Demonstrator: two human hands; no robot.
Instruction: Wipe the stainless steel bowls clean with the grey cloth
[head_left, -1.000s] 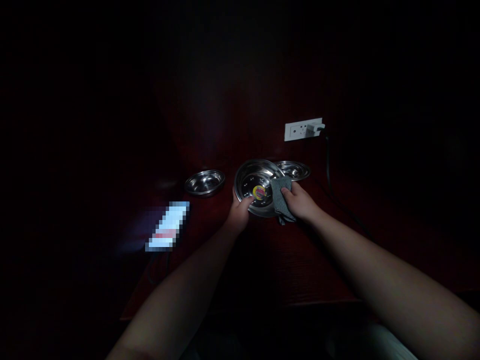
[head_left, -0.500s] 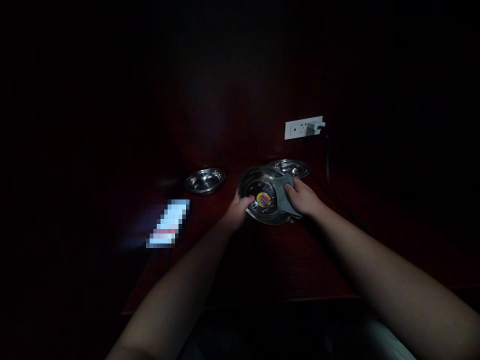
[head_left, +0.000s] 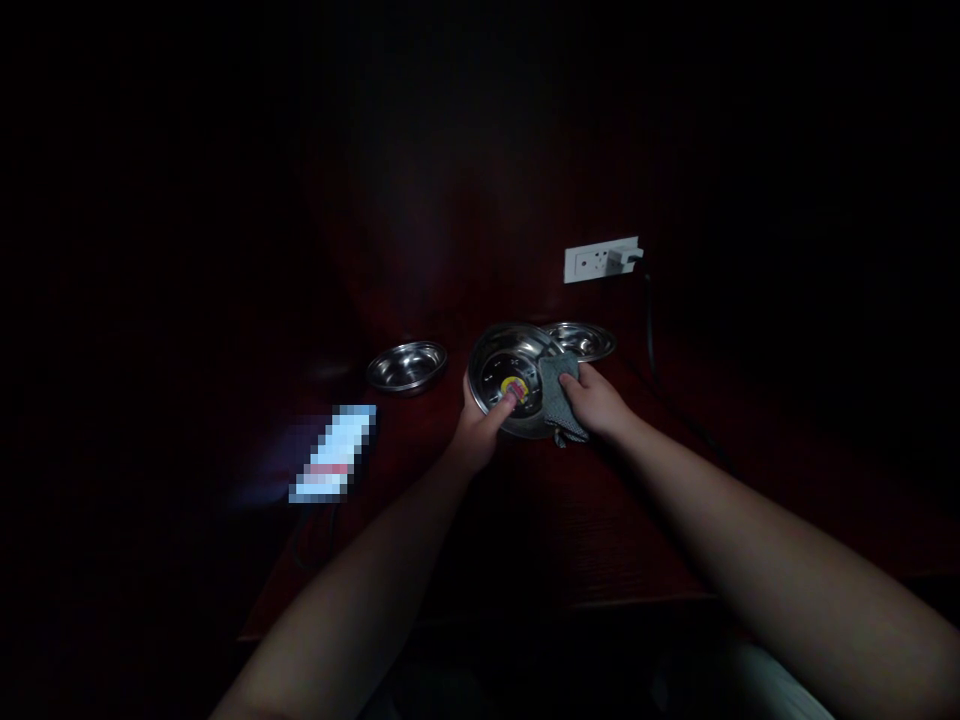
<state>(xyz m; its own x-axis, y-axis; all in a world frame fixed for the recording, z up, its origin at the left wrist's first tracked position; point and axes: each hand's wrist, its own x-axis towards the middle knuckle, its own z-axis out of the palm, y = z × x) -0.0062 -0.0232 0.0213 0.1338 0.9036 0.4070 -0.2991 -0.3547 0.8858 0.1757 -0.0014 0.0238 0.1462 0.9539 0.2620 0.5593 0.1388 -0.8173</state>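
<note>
A shiny metal bowl (head_left: 517,345) with a yellow and red sticker inside is held tilted above the table, its hollow facing me. My left hand (head_left: 480,430) grips its lower left rim, thumb over the inside near the sticker and fingers hidden behind. On the right side, my right hand (head_left: 596,400) pinches a grey cloth (head_left: 559,395) against the bowl's rim. The cloth drapes over that edge, with a corner hanging below. Behind the bowl lies a shallow metal dish (head_left: 589,340), partly covered by it. Another metal bowl (head_left: 407,368) rests to the left.
A lit phone-like screen (head_left: 334,455), blurred out, lies at the left with a thin cable below it. On the back wall sits a white socket (head_left: 600,260) with a plug and black cord (head_left: 650,325). The dark red table's front edge (head_left: 570,606) runs before me.
The bowl has turned slightly in my hands, and my left thumb now reaches further in, onto the sticker. My right hand and the cloth have shifted a little left and down along the rim.
</note>
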